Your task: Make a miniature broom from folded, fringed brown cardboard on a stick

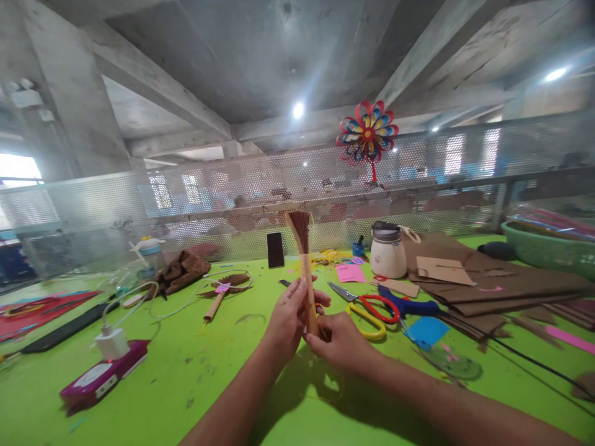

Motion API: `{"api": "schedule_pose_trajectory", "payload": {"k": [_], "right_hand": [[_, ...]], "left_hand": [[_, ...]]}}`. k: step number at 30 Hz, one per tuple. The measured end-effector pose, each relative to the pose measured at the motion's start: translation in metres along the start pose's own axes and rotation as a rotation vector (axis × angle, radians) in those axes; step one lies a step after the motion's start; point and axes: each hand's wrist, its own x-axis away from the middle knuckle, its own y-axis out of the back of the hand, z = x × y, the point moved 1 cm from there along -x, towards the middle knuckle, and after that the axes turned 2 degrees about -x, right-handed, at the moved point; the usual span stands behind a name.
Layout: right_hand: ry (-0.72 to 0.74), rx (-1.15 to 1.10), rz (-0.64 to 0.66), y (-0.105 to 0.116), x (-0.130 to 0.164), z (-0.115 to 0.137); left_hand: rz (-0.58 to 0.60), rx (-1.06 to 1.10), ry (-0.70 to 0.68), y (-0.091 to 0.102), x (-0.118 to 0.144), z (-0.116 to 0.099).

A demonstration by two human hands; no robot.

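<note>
Upright in front of me stands a folded brown paper fan [300,230] with a tan handle [305,272]. The pleated top is narrow and slightly spread. My left hand [292,310] is closed round the middle of the handle, thumb on its near side. Lower down, my right hand [341,339] pinches the bottom end of the same handle; some of its fingers are hidden. A second fan [227,290], brown and opened out, lies to the left with its tan handle toward me. Scissors with red and yellow handles [372,316] lie right of my hands.
A blue glue gun [409,305] with a black cord, brown paper sheets [493,272], and a white cup [388,254] are on the right. A phone [275,249] leans at the back. At left are a purple power strip [106,375] and white cables.
</note>
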Motion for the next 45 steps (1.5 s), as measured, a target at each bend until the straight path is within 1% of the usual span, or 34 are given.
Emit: {"api": "schedule_pose_trajectory", "payload": {"k": [3, 5, 10, 15, 19, 23, 26, 29, 33, 38, 41, 43, 45], "right_hand": [[-0.001, 0.167, -0.047, 0.0, 0.002, -0.002], [0.001, 0.213, -0.052, -0.001, 0.002, -0.004], [-0.001, 0.207, -0.02, -0.001, 0.0, -0.003], [-0.031, 0.217, -0.003, 0.003, 0.001, 0.0], [-0.041, 0.212, 0.024, 0.003, 0.001, -0.006], [-0.031, 0.173, 0.065, -0.001, 0.0, -0.014], [0.011, 0.155, 0.089, -0.003, 0.002, -0.014], [0.074, 0.183, 0.097, -0.002, 0.005, -0.006], [0.166, 0.309, 0.051, 0.002, 0.008, 0.001], [0.249, 0.4, -0.017, 0.005, 0.01, 0.001], [0.297, 0.448, -0.006, 0.004, 0.011, 0.0], [0.354, 0.494, 0.001, 0.003, 0.013, 0.001], [0.418, 0.548, -0.018, 0.001, 0.015, 0.002]], "left_hand": [[-0.023, -0.026, 0.003, -0.001, 0.0, -0.001], [-0.02, -0.008, 0.007, -0.002, 0.0, -0.001], [0.01, 0.069, 0.012, -0.001, -0.001, 0.002], [0.004, 0.077, 0.005, 0.001, -0.003, 0.005], [-0.025, 0.094, 0.007, 0.005, -0.007, 0.007], [-0.049, 0.112, -0.022, 0.01, -0.011, 0.006], [-0.051, 0.146, -0.009, 0.012, -0.012, 0.007], [-0.064, 0.181, 0.009, 0.013, -0.013, 0.008], [-0.087, 0.181, -0.006, 0.014, -0.014, 0.009], [-0.104, 0.184, -0.022, 0.014, -0.014, 0.008], [-0.102, 0.191, -0.026, 0.015, -0.015, 0.01], [-0.099, 0.199, -0.022, 0.016, -0.016, 0.011], [-0.096, 0.218, -0.02, 0.017, -0.016, 0.011]]}}
